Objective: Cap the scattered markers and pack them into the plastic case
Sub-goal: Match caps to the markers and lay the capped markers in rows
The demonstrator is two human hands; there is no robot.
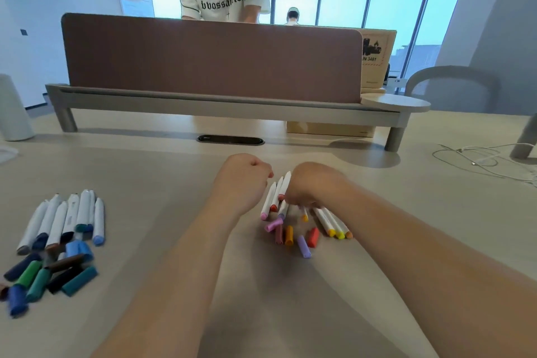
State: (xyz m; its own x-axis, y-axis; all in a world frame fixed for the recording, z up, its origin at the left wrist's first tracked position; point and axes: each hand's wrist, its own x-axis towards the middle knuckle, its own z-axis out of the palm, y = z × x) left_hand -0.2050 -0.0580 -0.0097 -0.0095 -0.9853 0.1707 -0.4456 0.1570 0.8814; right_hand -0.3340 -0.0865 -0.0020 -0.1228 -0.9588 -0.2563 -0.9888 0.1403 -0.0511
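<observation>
Several white-barrelled markers (274, 196) lie in a warm-coloured group at the table's centre. Loose caps lie just in front of them: pink (273, 225), orange (289, 235), red (313, 237) and purple (303, 245). My right hand (312, 186) reaches down over this group, its fingers curled round a white marker whose barrel sticks out past the knuckles. My left hand (244, 180) hovers beside it as a closed fist with nothing visible in it. A second group of markers (66, 218) with blue, green and dark caps (43, 273) lies at the far left. No plastic case is in view.
A brown divider panel (209, 58) on a raised grey shelf (220, 104) crosses the table behind the hands, with a person standing beyond it. A cable grommet (231, 139) sits mid-table, a white cable (479, 158) lies at the right, and a cardboard box (328, 128) stands under the shelf.
</observation>
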